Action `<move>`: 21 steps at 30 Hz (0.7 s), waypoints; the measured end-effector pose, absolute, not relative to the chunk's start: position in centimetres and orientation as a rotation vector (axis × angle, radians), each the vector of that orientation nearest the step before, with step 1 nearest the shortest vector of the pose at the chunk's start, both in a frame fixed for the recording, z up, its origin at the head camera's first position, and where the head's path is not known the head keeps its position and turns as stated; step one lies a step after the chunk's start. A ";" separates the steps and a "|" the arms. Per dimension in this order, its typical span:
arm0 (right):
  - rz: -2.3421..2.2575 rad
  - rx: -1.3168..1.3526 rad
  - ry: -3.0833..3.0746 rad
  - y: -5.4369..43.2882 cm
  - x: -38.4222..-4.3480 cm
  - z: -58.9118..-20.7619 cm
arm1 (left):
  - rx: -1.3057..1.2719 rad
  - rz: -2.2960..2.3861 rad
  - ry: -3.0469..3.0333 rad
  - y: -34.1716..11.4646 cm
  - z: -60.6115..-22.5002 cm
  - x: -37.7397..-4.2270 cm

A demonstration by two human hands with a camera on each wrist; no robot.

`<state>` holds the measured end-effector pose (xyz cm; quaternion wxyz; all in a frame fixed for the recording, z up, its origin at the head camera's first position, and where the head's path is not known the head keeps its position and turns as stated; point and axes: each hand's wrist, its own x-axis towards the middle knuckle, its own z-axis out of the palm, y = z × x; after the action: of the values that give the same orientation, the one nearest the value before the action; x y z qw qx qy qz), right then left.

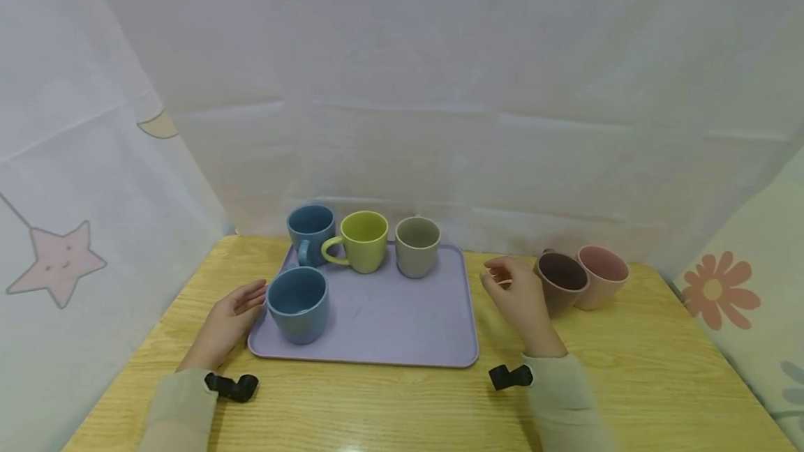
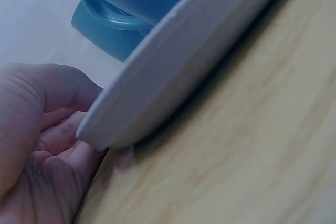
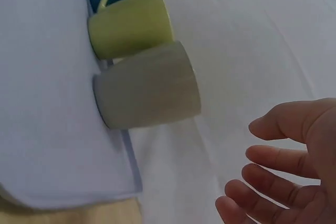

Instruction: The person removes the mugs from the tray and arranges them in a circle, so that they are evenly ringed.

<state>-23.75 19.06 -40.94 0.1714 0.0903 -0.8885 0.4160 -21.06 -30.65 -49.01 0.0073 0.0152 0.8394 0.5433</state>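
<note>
At the left edge of the purple tray (image 1: pixel 402 319) is my left hand (image 1: pixel 226 323), its fingers loosely bent against the rim. In the left wrist view the tray rim (image 2: pixel 152 72) partly hides the fingertips of that hand (image 2: pixel 47 124). A blue mug (image 1: pixel 300 319) stands on the tray just right of it. My right hand (image 1: pixel 518 295) is in the air between the tray and a dark brown mug (image 1: pixel 553 291), fingers relaxed and apart, holding nothing. In the right wrist view, the grey mug (image 3: pixel 149 87) stands left of this hand (image 3: pixel 294 166).
Along the tray's back are another blue mug (image 1: pixel 310 229), a yellow-green mug (image 1: pixel 366 250) and the grey mug. A pink mug (image 1: pixel 599 281) stands beside the brown one on the wooden table (image 1: pixel 377 410). White cloth (image 1: pixel 402 124) hangs behind the table.
</note>
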 end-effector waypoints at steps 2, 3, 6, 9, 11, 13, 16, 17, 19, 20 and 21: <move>1.275 0.254 -2.530 18.0 -24.0 -41.6 | 0.042 1.701 2.624 -30.7 -49.1 -21.0; 1.322 0.242 -2.532 17.5 -24.2 -42.0 | 0.038 1.705 2.621 -30.7 -49.1 -20.9; 1.461 0.202 -2.514 16.2 -24.8 -42.9 | 0.045 1.708 2.620 -30.7 -49.3 -21.0; 1.551 0.152 -2.502 15.2 -25.7 -43.7 | 0.062 1.723 2.617 -30.6 -49.4 -21.3; 1.599 0.127 -2.497 14.6 -26.4 -44.0 | 0.072 1.733 2.612 -30.6 -49.4 -21.5; 1.645 0.124 -2.490 13.9 -27.1 -44.3 | 0.071 1.742 2.606 -30.6 -49.5 -21.6; 1.718 0.128 -2.470 12.8 -28.0 -44.5 | 0.078 1.755 2.598 -30.7 -49.6 -21.6; 1.735 0.131 -2.465 12.4 -28.3 -44.5 | 0.079 1.758 2.597 -30.8 -49.6 -21.5; 1.752 0.131 -2.460 11.6 -28.9 -44.6 | 0.081 1.763 2.599 -30.9 -49.7 -21.4; 1.751 0.128 -2.455 11.2 -29.1 -44.7 | 0.080 1.767 2.598 -30.9 -49.7 -21.4; 1.748 0.130 -2.448 10.9 -29.4 -44.8 | 0.076 1.768 2.598 -31.0 -49.7 -21.3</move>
<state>-29.44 10.90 -44.75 0.0655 0.0431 -0.8112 0.5794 -21.34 -30.96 -49.72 -0.0010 0.0243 0.8266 0.5623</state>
